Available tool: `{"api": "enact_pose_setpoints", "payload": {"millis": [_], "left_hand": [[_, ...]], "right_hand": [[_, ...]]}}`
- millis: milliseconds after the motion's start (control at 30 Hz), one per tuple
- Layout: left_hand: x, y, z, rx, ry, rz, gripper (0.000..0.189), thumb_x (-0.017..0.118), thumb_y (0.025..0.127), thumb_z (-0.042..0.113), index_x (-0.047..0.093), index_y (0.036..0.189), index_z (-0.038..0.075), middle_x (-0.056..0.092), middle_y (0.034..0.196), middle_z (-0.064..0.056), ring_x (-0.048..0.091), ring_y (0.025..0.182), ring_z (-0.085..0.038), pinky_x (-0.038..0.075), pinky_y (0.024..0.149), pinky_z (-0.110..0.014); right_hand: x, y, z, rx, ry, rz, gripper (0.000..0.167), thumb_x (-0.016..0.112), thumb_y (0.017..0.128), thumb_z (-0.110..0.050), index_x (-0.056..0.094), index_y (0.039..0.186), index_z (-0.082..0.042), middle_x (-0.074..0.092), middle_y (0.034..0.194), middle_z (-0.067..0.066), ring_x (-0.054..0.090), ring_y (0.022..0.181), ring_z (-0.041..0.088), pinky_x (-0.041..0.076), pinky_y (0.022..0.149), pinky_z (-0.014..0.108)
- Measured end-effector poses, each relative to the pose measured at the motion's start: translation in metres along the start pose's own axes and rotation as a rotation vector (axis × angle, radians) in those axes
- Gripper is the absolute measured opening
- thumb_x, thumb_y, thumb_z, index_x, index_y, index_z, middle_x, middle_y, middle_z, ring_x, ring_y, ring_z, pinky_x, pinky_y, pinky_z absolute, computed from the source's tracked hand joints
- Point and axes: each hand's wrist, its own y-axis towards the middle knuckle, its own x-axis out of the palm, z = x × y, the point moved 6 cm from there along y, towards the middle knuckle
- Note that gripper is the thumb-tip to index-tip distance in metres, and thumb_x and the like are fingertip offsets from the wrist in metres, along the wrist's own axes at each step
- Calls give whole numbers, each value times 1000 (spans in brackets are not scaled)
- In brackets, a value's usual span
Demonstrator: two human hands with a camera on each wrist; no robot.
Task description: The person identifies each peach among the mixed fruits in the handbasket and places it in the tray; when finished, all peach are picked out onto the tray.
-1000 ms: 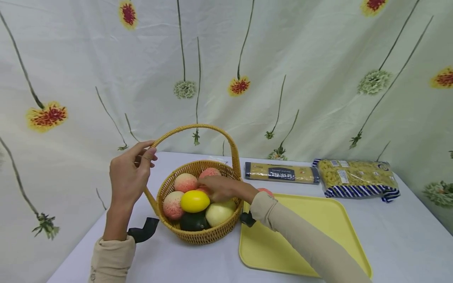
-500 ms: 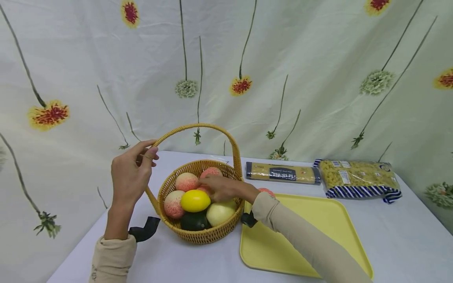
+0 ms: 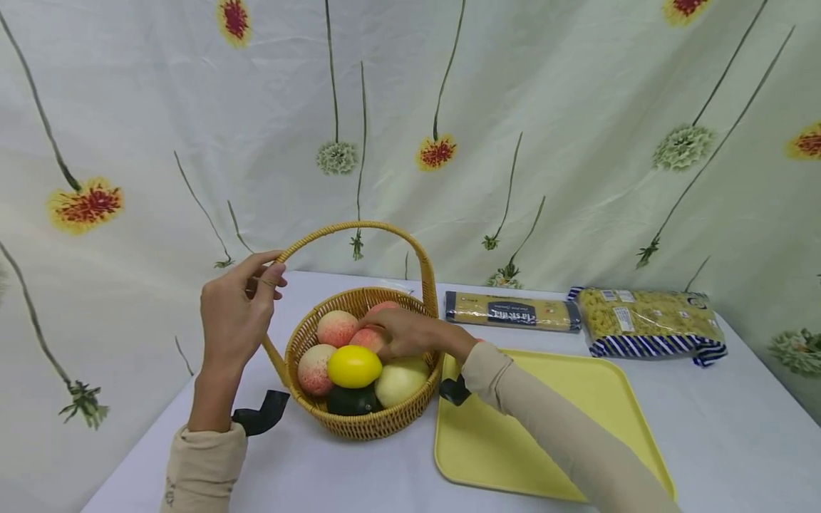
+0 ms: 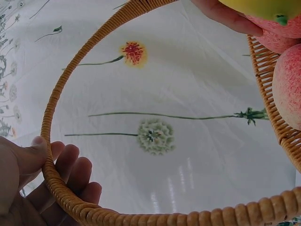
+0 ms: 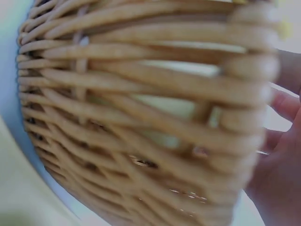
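Steadying the tan wicker basket [image 3: 372, 429] helps: left hand [image 3: 236, 313] pinches its arched handle [image 3: 360, 225]; inside, right hand [image 3: 413, 333] touches round pink fruit [image 3: 367, 340], grasp unclear.

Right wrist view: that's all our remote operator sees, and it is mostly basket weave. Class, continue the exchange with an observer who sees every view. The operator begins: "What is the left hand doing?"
Observer: The left hand holds the arched handle of the wicker basket.
Operator: And where does the right hand reach, past the weave?
Observer: Its fingers are at a peach, just behind a lemon-like yellow fruit.
Operator: Is anything beyond the yellow tray?
Observer: A long packet, with a bag of pasta to its right.
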Motion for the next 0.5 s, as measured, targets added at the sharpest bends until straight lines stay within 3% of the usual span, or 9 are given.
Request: {"api": "enact_pose_setpoints", "payload": {"millis": [167, 333, 500], "left_hand": [[-1, 0, -1, -6, 4, 1, 25, 59, 96, 17, 68, 117, 8, 70, 77, -12, 64, 62, -24, 40, 49, -11], [-1, 0, -2, -7, 8, 2, 24, 60, 95, 17, 69, 116, 8, 70, 76, -11, 63, 61, -20, 40, 48, -12], [-1, 0, -1, -1, 10, 2, 24, 60, 95, 17, 69, 116, 7, 70, 77, -12, 64, 62, -23, 40, 49, -10]], "right_hand": [[-4, -4, 0, -19, 34, 11, 53, 68, 87, -13, 50, 137, -11, 46, 143, 6, 39, 134, 21, 29, 112, 37], [-6, -11, 5, -13, 88, 37, 53, 67, 90, -17, 48, 138, -9, 42, 145, 8, 42, 130, 22, 33, 109, 37], [-8, -14, 11, -20, 117, 70, 54, 68, 89, -23, 47, 137, -8, 45, 141, 8, 47, 123, 20, 37, 105, 35]]}}
